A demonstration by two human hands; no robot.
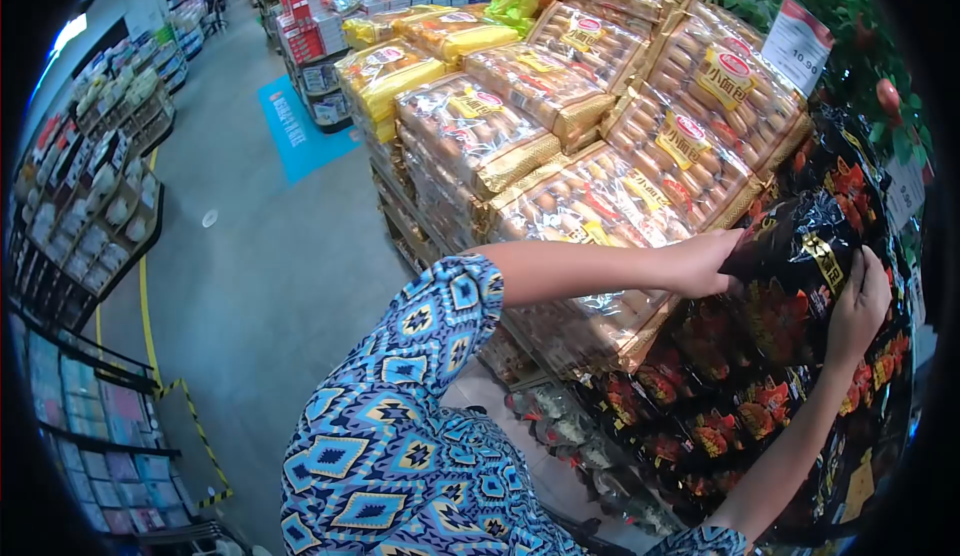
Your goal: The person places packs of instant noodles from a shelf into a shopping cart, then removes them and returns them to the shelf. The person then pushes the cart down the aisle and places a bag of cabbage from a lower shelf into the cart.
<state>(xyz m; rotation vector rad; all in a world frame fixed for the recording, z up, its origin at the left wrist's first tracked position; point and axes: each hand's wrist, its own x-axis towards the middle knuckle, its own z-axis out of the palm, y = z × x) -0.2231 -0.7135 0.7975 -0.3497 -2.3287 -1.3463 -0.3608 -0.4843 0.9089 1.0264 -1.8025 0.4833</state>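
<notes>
At the stack of dark packets [715,431], beside the piled bread packs [600,201], holds a glossy black packet [785,281] between left hand [703,263] and right hand [858,314], with fingers [873,278] pinching opposite edges and left fingertips hidden, probably light, soft and slippery, so best gripped by both sides.

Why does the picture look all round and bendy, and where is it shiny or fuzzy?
In the head view, black rounds off the edges and the left shelves curve, probably from a wide lens; in the head view, white glare streaks the bread packs and glints on the black packet; in the head view, the faraway people look small and fuzzy.
</notes>
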